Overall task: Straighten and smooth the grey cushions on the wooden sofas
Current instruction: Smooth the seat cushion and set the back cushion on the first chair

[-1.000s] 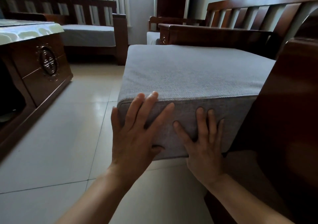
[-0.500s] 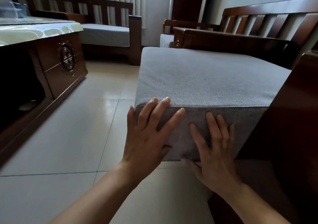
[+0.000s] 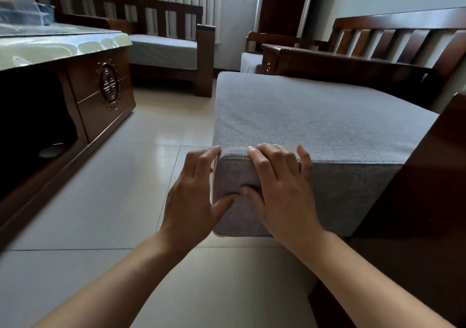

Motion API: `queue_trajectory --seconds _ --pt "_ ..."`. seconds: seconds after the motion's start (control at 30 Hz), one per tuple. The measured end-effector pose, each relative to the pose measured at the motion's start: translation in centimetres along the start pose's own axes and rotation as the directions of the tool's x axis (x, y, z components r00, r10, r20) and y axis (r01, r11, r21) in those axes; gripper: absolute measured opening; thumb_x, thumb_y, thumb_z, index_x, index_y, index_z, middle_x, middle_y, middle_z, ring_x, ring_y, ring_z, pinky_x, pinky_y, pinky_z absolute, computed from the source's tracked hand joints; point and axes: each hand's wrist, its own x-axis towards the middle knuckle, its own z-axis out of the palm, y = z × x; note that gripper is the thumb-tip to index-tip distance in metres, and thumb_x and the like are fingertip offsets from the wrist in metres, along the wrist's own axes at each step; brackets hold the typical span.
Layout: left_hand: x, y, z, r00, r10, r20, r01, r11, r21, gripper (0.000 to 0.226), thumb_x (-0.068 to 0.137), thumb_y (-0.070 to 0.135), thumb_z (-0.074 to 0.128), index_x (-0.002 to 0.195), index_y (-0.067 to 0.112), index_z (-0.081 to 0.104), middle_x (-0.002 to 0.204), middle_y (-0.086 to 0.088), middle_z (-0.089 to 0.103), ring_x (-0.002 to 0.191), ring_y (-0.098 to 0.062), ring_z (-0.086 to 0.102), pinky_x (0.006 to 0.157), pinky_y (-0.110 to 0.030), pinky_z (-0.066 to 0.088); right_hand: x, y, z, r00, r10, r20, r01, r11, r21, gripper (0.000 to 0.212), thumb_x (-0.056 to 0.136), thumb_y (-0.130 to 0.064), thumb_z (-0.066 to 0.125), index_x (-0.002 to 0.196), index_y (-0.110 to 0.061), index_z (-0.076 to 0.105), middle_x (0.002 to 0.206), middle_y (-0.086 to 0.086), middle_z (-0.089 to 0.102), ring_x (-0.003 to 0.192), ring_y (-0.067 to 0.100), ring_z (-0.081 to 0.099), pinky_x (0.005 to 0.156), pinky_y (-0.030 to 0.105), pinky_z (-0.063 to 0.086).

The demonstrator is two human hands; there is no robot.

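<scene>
A thick grey cushion (image 3: pixel 315 126) lies on the seat of a dark wooden sofa (image 3: pixel 378 40), with its near left corner sticking out over the floor. My left hand (image 3: pixel 191 196) holds that corner, fingers along the left side face and thumb dented into the front face. My right hand (image 3: pixel 280 191) grips the front face just beside it. Its fingers curl over the top edge and its thumb presses into the fabric. The cushion's top looks flat and smooth.
The sofa's near wooden armrest (image 3: pixel 416 201) stands close on my right. A wooden coffee table (image 3: pixel 100 93) with a glossy top is on the left across a strip of tiled floor (image 3: pixel 113 201). A second sofa with a grey cushion (image 3: pixel 164 50) stands by the radiator (image 3: pixel 186 4).
Both hands have slid left along the front face to the corner. My left hand now wraps round the corner, and my right fingers have gone from flat to curled over the top edge.
</scene>
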Motion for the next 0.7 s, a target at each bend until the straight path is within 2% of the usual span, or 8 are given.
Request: queue_trajectory --seconds 0.07,0.13,0.2,0.27,0.33,0.47,0.6,0.7 --pt "-1.2 -0.7 0.7 0.983 -0.149 0.103 0.16 0.981 -0.112 0.077 0.069 0.027 0.081 0.135 0.017 0.042 0.119 0.003 0.052 0.09 -0.008 0.059 0.07 -0.027 0.049 0.6 -0.3 0.0 0.998 -0.059 0.021 0.059 0.998 -0.015 0.057 0.079 -0.039 0.056 0.129 -0.014 0.045 0.125 0.009 0.057 0.119 0.025 0.046 0.11 0.049 0.021" --pt "-2.4 -1.2 1.1 0.927 -0.295 0.231 0.349 0.904 -0.248 0.059 0.081 0.02 0.072 0.132 0.026 0.043 0.12 0.007 0.055 0.093 -0.002 0.059 0.074 -0.026 0.051 0.9 -0.7 0.1 0.994 -0.1 0.043 0.102 0.994 -0.043 0.061 0.078 -0.039 0.059 0.132 -0.015 0.043 0.126 0.011 0.056 0.12 0.026 0.045 0.11 0.05 0.022" --pt "-2.7 -1.2 0.8 0.808 -0.428 0.405 0.585 0.662 -0.468 0.037 0.096 0.015 0.049 0.128 0.034 0.047 0.118 0.01 0.058 0.098 0.003 0.057 0.082 -0.027 0.049 0.9 -1.3 0.2 0.995 -0.09 0.05 0.094 0.993 -0.068 0.064 0.078 -0.041 0.062 0.135 -0.016 0.045 0.127 0.013 0.055 0.121 0.029 0.044 0.11 0.052 0.021" --pt "-2.5 -1.3 0.8 0.67 -0.508 0.541 0.741 0.41 -0.532 0.032 0.104 0.025 0.031 0.124 0.043 0.047 0.116 0.016 0.058 0.103 -0.004 0.057 0.092 -0.038 0.044 0.7 -2.3 0.6 0.998 -0.054 0.032 0.056 0.995 -0.081 0.063 0.077 -0.043 0.065 0.135 -0.02 0.052 0.126 0.017 0.055 0.121 0.033 0.044 0.108 0.055 0.022" --pt "-2.2 -1.4 1.2 0.578 -0.527 0.623 0.812 0.297 -0.503 0.032 0.103 0.044 0.025 0.13 0.047 0.042 0.125 0.012 0.053 0.111 -0.016 0.054 0.094 -0.044 0.042 0.6 -3.3 1.2 1.0 -0.023 0.015 0.024 0.995 -0.097 0.06 0.076 -0.043 0.067 0.132 -0.025 0.056 0.125 0.02 0.054 0.12 0.035 0.042 0.107 0.056 0.022" --pt "-2.0 -1.2 2.2 0.452 -0.513 0.73 0.887 0.168 -0.431 0.048 0.092 0.068 0.029 0.138 0.056 0.025 0.146 0.0 0.041 0.118 -0.03 0.054 0.085 -0.043 0.051 0.6 -3.3 1.4 1.0 -0.01 0.023 0.012 0.995 -0.104 0.063 0.077 -0.05 0.066 0.133 -0.026 0.052 0.126 0.018 0.048 0.12 0.035 0.041 0.105 0.053 0.024" --pt "-1.6 -1.8 2.7 0.397 -0.491 0.775 0.898 0.035 -0.438 0.054 0.088 0.071 0.031 0.139 0.053 0.024 0.141 -0.01 0.046 0.113 -0.032 0.058 0.077 -0.04 0.052 0.8 -2.8 0.9 0.999 -0.007 0.032 0.011 0.994 -0.105 0.07 0.078 -0.055 0.065 0.138 -0.023 0.046 0.128 0.016 0.052 0.12 0.035 0.045 0.106 0.052 0.026" --pt "-1.2 -2.1 3.3 0.352 -0.478 0.805 0.903 -0.053 -0.426 0.066 0.082 0.078 0.034 0.138 0.043 0.034 0.134 -0.011 0.053 0.109 -0.033 0.061 0.08 -0.043 0.054 0.6 -3.1 1.1 0.998 0.054 0.04 -0.047 0.985 -0.168 0.081 0.075 -0.062 0.063 0.144 -0.026 0.036 0.13 0.018 0.051 0.123 0.036 0.043 0.109 0.055 0.022"
